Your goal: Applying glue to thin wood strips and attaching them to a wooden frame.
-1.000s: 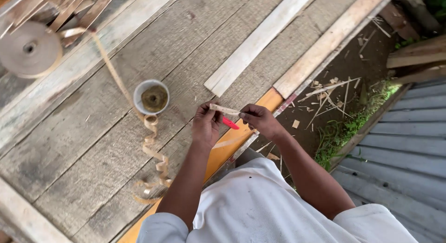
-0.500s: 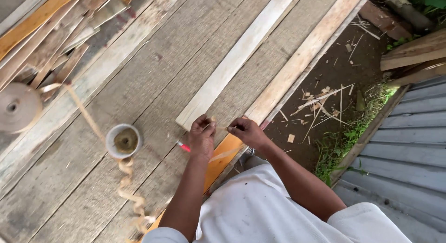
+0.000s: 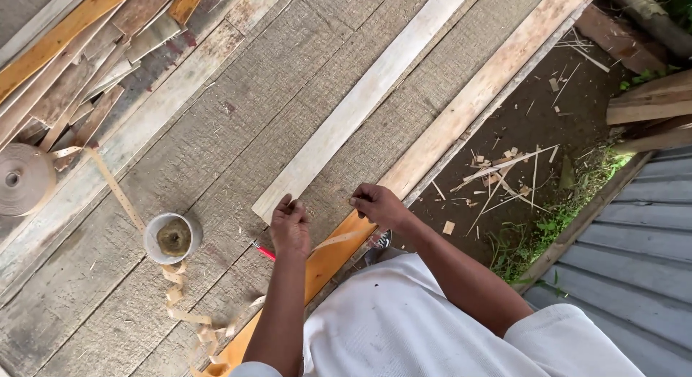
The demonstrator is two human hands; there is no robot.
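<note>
Rough grey wooden planks [image 3: 216,153] are forming the table, running diagonally under the camera, with bare earth and wood splinters [image 3: 504,175] lying beyond its far edge and corrugated grey metal sheeting [image 3: 634,233] lying past that.

Taking the long pale wooden batten [image 3: 360,103] lying on the table as landmark: the left hand [image 3: 290,228] is resting just below the batten's near end, its fingers [image 3: 287,206] curled and pinching something small that I cannot make out. A red pencil-like stick [image 3: 264,251] is poking out just beside this hand, on the side away from the batten; whether the hand is gripping it is not clear.

The right hand [image 3: 378,204] is hovering to the right of the batten's near end, clenched, its fingers [image 3: 360,199] seeming to pinch the end of a thin tan strip [image 3: 335,238] that is running back toward the left hand across an orange-brown board [image 3: 324,265].

Left of the batten, a small round white cup holding brownish stuff [image 3: 173,237] is standing on the table. Farther left still, a roll of tan banding tape [image 3: 25,179] is lying with its loose tail [image 3: 115,186] trailing toward the cup, and curled tan offcuts [image 3: 191,319] are lying below the cup. Well beyond the roll, scrap wooden slats [image 3: 86,60] are piling up.
</note>
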